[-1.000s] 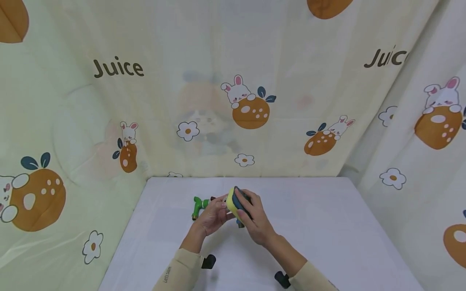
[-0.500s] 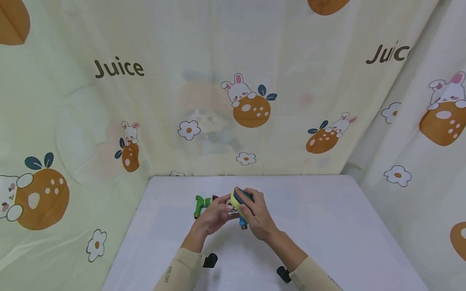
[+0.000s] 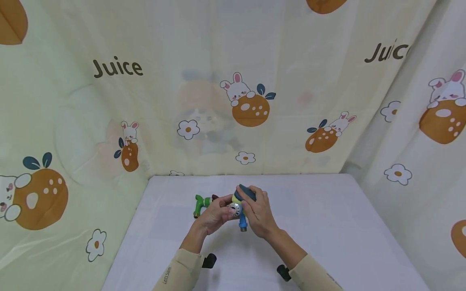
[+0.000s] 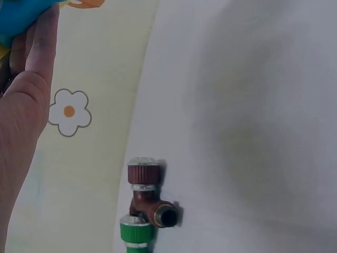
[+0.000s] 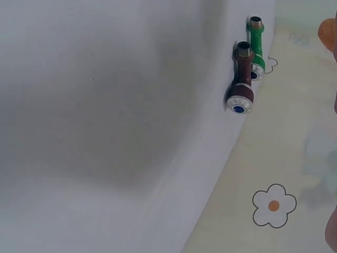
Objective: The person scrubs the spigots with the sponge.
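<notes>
Blue fitting: I find it between my two hands, over the white table, its silver dial turned up toward me.
Stem axis: the blue stem runs near to far, just right of the dial; threaded metal end nearest me, far end covered.
Left hand: holding the blue fitting from the left, thumb on the dial.
Right hand: gripping the sponge from the right, fingers across its dark face, thumb just beside the stem.
Governing relation: sponge lies to the far side of the dial, yellow side toward the fitting; contact hidden, I cannot tell. My left hand has the fitting; my right is close beside it.
Green fitting: lying on the table, left of my left hand.
Brown fitting: on the table right beside the green one; touching or not, unconfirmed.
Curtain: printed, beyond the table's far edge.
</notes>
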Action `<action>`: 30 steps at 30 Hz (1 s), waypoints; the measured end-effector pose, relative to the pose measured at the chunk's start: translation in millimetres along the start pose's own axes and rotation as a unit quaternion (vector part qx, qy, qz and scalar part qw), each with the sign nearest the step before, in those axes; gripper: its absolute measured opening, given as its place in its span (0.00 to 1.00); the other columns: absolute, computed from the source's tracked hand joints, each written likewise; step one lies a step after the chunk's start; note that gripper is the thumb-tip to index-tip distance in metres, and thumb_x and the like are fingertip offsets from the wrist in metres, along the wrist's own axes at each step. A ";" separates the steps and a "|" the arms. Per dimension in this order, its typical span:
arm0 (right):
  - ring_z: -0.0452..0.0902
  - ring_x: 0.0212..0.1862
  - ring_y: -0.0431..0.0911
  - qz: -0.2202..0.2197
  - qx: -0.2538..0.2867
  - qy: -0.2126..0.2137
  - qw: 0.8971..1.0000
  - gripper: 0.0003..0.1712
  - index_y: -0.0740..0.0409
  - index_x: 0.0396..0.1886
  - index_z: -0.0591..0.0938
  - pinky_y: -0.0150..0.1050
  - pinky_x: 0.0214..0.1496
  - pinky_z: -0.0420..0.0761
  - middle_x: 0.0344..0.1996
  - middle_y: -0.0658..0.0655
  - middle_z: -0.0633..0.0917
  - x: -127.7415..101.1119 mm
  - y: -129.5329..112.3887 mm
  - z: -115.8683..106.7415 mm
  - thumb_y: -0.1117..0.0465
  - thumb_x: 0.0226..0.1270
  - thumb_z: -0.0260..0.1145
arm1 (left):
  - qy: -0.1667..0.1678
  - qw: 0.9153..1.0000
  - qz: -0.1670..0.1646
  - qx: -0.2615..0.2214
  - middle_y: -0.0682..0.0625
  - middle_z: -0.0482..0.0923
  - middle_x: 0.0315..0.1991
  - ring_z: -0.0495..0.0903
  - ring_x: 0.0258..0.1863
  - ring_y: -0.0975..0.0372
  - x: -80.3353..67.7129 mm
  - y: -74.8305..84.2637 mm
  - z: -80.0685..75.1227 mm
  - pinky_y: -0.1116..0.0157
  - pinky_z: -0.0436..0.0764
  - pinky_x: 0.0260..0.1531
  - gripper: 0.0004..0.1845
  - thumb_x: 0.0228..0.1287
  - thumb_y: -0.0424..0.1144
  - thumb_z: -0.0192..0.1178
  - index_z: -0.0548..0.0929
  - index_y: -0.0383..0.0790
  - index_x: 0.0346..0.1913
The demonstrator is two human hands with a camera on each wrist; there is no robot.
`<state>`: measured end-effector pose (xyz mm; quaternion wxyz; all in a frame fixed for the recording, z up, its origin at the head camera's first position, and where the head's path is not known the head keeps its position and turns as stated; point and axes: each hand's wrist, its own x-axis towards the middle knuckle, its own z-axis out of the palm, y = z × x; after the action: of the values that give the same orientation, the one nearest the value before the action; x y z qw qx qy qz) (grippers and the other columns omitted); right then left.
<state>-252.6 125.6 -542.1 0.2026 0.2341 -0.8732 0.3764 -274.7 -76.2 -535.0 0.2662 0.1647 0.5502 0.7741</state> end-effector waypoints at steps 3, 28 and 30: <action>0.63 0.60 0.57 0.007 -0.015 0.002 1.000 0.28 0.41 0.78 0.71 0.52 0.54 0.70 0.70 0.66 0.69 -1.1 3.1 0.6 0.53 0.82 0.50 | 0.006 1.000 -0.008 0.004 0.44 0.73 0.63 0.81 0.56 0.58 1.0 -1.1 0.3 0.64 0.83 0.60 0.41 0.63 0.34 0.67 0.66 0.36 0.78; 0.64 0.60 0.58 0.058 -0.049 -0.014 0.997 0.29 0.39 0.80 0.67 0.53 0.56 0.70 0.71 0.68 0.69 -2.1 11.2 6.2 0.47 0.83 0.50 | 0.026 0.999 -0.017 0.021 0.37 0.69 0.70 0.82 0.56 0.60 1.3 -10.6 0.1 0.65 0.84 0.58 0.43 0.62 0.32 0.70 0.64 0.37 0.79; 0.65 0.60 0.58 0.058 -0.052 -0.014 0.997 0.29 0.39 0.80 0.67 0.53 0.56 0.70 0.71 0.68 0.70 -2.0 11.2 6.6 0.47 0.83 0.50 | 0.029 0.999 -0.018 0.024 0.36 0.68 0.72 0.82 0.57 0.60 0.8 -11.6 -1.0 0.66 0.84 0.58 0.43 0.62 0.33 0.71 0.64 0.37 0.79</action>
<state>-258.5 127.9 -553.7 0.1796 0.1777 -0.9064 0.3385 -273.2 -73.6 -546.3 0.2604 0.1386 0.5786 0.7604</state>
